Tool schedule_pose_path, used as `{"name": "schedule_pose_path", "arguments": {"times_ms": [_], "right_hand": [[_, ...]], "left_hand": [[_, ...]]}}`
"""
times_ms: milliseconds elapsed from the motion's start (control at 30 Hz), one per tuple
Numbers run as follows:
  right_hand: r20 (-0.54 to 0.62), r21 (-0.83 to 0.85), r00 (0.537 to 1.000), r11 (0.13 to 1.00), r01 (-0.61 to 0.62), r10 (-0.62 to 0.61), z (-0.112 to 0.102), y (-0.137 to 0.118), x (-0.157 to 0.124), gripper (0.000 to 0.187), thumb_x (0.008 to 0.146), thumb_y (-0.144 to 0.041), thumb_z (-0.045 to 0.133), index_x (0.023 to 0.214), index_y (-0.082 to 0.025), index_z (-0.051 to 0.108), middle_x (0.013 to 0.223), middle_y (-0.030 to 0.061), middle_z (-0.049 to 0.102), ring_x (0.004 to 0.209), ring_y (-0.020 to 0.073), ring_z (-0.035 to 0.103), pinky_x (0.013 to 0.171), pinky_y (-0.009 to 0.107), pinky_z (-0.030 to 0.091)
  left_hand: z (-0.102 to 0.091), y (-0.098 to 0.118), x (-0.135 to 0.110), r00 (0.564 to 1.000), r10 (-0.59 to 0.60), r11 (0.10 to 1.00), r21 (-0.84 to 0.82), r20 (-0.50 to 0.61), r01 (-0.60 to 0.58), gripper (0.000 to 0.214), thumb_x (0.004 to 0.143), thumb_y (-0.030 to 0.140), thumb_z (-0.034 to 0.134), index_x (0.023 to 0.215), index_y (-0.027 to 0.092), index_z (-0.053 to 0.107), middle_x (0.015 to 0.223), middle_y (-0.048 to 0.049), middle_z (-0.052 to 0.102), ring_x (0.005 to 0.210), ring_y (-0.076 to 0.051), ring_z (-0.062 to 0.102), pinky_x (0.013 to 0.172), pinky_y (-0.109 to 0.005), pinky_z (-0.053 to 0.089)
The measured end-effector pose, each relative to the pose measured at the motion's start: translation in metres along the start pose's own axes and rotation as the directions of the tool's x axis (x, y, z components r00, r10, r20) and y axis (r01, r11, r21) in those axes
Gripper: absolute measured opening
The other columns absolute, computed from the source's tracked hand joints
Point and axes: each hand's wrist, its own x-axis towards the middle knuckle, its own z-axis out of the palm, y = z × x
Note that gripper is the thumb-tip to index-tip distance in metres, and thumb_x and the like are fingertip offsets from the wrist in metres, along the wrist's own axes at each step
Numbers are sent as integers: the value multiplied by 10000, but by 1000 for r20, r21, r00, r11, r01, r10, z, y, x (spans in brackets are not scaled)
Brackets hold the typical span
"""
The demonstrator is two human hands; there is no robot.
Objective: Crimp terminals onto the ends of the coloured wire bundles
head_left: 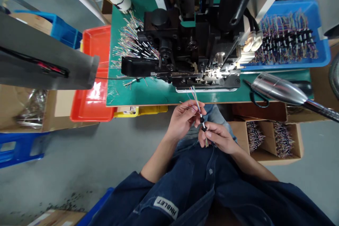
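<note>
Fingers (191, 113) on the left hand (182, 120) are pinching the far part of a slim multicoloured wire bundle with white sleeving and black blocks (204, 128), while the right hand (221, 139) has thumb and fingertips pinched around its near end, by the lower black block. So it's up in the air over the faded blue jeans (215, 116), just off the near edge of the green counter (164, 96), with the black metal machine (164, 33) beyond.

What could go wrong, imo: those thin dark reddish strands (188, 106) splay off left of the rest, so a sloppy grip could bend them, or they'd snag if brought near the machine.

Long axis runs mostly away from the body, longer loose wires pointing machine-ward and a bit left, short ends toward the belly. Can't tell how much it tips up or down.
</note>
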Motion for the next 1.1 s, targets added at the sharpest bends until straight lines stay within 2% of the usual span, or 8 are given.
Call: {"name": "schedule_pose_path", "arguments": {"times_ms": [200, 433, 633, 767, 967, 1100], "right_hand": [[-3, -15, 1000, 1000, 7, -7, -1, 1, -1, 362, 1152, -535, 718, 1015, -200, 724, 845, 49, 783, 679, 158, 609, 636, 288, 447], [-4, -51, 1000, 998, 27, -28, 0, -4, 0, 333, 1167, -493, 707, 1022, -195, 732, 863, 51, 785, 695, 154, 613, 667, 292, 464], [-35, -109, 999, 994, 33, -37, -3, -7, -1, 364, 1164, -522, 704, 999, -198, 723, 851, 48, 782, 684, 157, 588, 673, 294, 472], [-52, -209, 997, 977, 42, -54, -9, -7, -3, 356, 1172, -518, 691, 1022, -201, 751, 906, 54, 766, 770, 175, 631, 743, 308, 510], [-74, -310, 992, 948, 71, -99, -12, -7, -3, 379, 1189, -522, 653, 1007, -201, 743, 915, 43, 737, 767, 167, 624, 739, 301, 526], [-14, -495, 990, 861, 115, -140, -24, -19, 0, 359, 1187, -492, 653, 1047, -194, 798, 954, 57, 779, 849, 187, 688, 819, 327, 556]], "left_hand": [[0, 1, -1, 1000, 0, 1000, 18, 6, 0, 463, 901, 604, 965, 1057, 189, 830, 876, -39, 809, 514, -75, 612, 459, -191, 508], [2, 2, 0, 1000, 10, 1000, 19, -9, -10, 435, 900, 556, 975, 928, 181, 756, 814, -13, 767, 481, -58, 569, 450, -178, 489], [4, 5, 0, 1000, 26, 998, 64, 4, -26, 457, 891, 558, 979, 910, 192, 706, 809, -2, 742, 495, -64, 560, 461, -187, 481], [4, 6, 0, 997, 82, 987, 135, 16, -83, 451, 842, 537, 1023, 903, 203, 726, 816, -21, 763, 598, -109, 630, 529, -220, 529], [3, 1, 1, 996, 90, 963, 255, 10, -90, 393, 909, 518, 980, 838, 189, 777, 854, -65, 822, 686, -143, 701, 646, -267, 587], [5, 2, -4, 991, 131, 931, 344, -7, -121, 306, 924, 467, 977, 872, 209, 820, 855, -56, 841, 689, -171, 743, 678, -307, 618]]}}
